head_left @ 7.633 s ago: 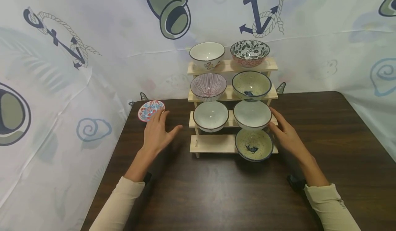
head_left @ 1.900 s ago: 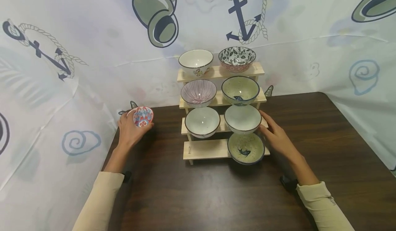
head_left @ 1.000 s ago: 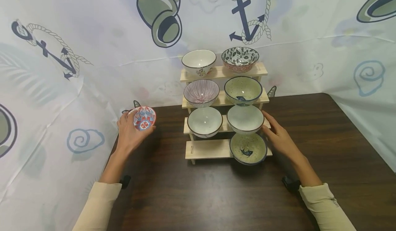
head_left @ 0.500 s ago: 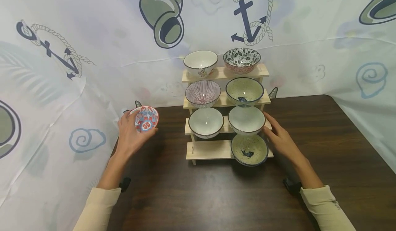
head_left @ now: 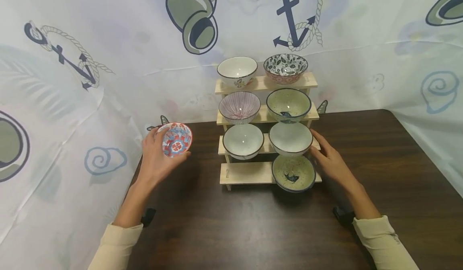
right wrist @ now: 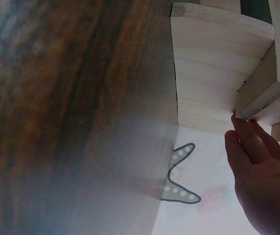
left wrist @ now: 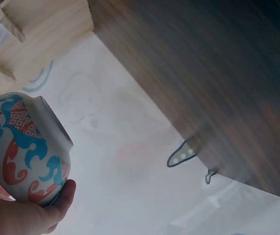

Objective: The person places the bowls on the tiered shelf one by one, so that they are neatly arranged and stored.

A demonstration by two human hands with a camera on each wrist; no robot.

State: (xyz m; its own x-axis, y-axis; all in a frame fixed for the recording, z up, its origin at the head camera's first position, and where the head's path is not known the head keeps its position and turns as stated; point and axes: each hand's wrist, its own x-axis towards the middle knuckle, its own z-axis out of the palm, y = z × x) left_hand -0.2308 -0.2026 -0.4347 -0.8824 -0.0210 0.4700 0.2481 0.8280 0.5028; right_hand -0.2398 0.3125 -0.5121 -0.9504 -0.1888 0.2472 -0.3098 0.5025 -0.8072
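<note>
In the head view, my left hand holds a small red, blue and white patterned bowl at the table's back left, its inside facing the camera. The left wrist view shows the same bowl's patterned outside and foot, with a finger against its side. My right hand touches the right side of a wooden tiered rack, beside a white bowl. Straight fingertips meet the rack's wooden support in the right wrist view.
Bowls stand in pairs on the upper three tiers. On the bottom tier, a speckled green bowl with a fish sits at the right; the left half is bare wood. Behind the dark table hangs a printed cloth.
Earlier, my left hand reached for the patterned bowl at the back left; it now grips the bowl. Lately bowl and hand shift slightly rightward toward the rack. My right hand stays at the rack.
</note>
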